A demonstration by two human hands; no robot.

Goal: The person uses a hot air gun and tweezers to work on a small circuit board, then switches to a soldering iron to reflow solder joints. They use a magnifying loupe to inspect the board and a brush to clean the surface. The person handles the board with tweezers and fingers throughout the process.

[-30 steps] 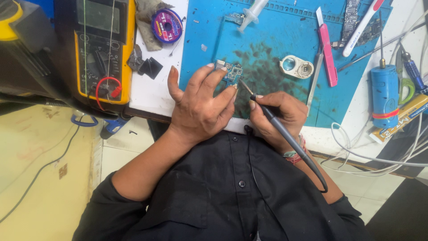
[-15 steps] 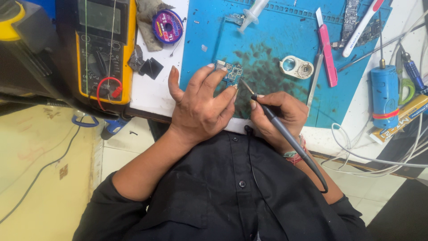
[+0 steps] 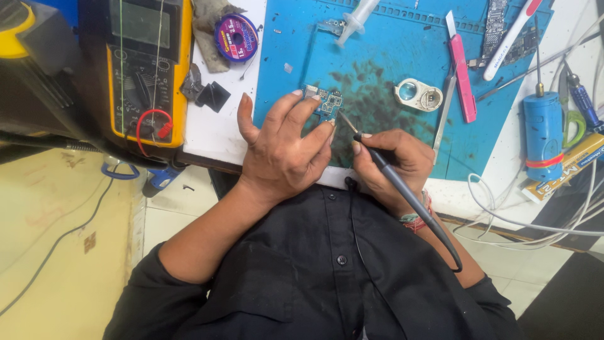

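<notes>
A small blue circuit board (image 3: 327, 101) lies on a blue work mat (image 3: 390, 69). My left hand (image 3: 283, 151) rests over it, fingertips pressing on the board's near edge. My right hand (image 3: 393, 164) grips a grey soldering iron (image 3: 390, 176) like a pen; its metal tip (image 3: 345, 119) touches the board's right side. The iron's cable runs back over my black shirt.
A yellow multimeter (image 3: 148, 69) with a red lead stands at the left, next to a purple wick spool (image 3: 236, 36) on a rag. On the mat lie a syringe (image 3: 355, 19), a white ring part (image 3: 418, 94), a pink knife (image 3: 461, 69) and tweezers. A blue cylinder (image 3: 543, 135) and white cables sit at the right.
</notes>
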